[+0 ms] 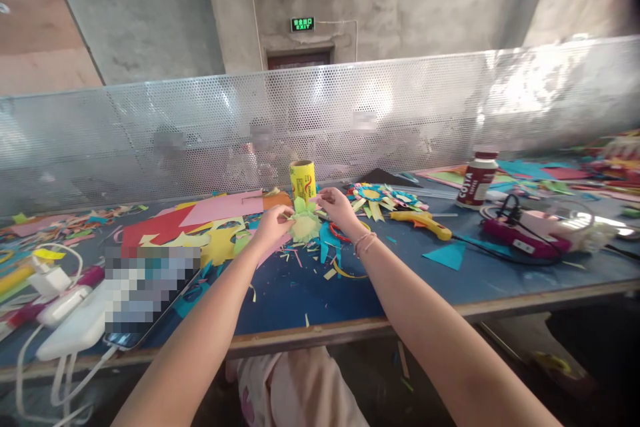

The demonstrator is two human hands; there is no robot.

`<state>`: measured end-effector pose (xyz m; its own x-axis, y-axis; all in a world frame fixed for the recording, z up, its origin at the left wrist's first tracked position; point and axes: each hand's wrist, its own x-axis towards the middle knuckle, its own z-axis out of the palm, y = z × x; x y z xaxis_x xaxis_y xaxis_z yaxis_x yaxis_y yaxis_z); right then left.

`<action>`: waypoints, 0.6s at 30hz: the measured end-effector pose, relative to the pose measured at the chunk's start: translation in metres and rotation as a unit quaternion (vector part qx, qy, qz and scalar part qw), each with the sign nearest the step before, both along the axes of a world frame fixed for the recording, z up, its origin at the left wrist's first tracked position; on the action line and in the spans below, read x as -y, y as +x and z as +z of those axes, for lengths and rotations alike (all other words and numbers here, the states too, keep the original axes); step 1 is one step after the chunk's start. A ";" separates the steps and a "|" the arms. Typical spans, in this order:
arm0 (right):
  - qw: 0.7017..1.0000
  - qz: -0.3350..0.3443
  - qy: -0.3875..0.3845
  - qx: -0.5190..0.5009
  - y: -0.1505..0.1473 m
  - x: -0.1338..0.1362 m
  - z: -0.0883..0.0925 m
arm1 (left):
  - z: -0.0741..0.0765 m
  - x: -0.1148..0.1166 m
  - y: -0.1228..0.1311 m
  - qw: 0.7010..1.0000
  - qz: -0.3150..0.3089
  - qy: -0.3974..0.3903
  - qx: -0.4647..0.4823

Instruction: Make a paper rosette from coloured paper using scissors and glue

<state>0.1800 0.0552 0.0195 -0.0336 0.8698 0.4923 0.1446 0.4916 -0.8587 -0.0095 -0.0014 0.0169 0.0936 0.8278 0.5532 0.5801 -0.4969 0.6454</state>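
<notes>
A pale green paper flower (305, 228) with fringed, leaf-like petals is between my hands, just above the blue table. My left hand (273, 225) has its fingers closed at the flower's left edge. My right hand (337, 207) is pinched near the upper right petals; whatever is between those fingertips is too small to make out. Right behind the flower stands a yellow cardboard tape core (302, 180). Red-handled scissors (341, 232) lie partly beneath my right wrist, beside cut blue paper (330, 243). Small paper scraps are scattered under the flower.
A yellow glue gun (425, 223), finished paper rosettes (373, 195) and a brown-and-white bottle (477, 179) are on the right, near a purple power strip (525, 240). To the left lie coloured sheets (165, 227), a phone (155, 300) and white cables. A perforated metal screen (200, 133) runs behind.
</notes>
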 end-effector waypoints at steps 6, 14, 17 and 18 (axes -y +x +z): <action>0.997 0.073 -0.008 -0.016 -0.001 0.010 0.006 | 0.003 0.002 0.001 0.999 -0.018 0.024 -0.019; 0.975 0.141 -0.130 -0.117 -0.008 0.021 0.009 | -0.005 -0.004 -0.001 0.996 -0.025 0.064 -0.048; 0.964 0.167 -0.164 -0.126 -0.007 0.021 0.010 | -0.006 -0.004 -0.001 0.996 -0.025 0.065 -0.053; 0.960 0.175 -0.176 -0.130 -0.007 0.021 0.010 | -0.005 -0.003 -0.001 0.996 -0.024 0.064 -0.053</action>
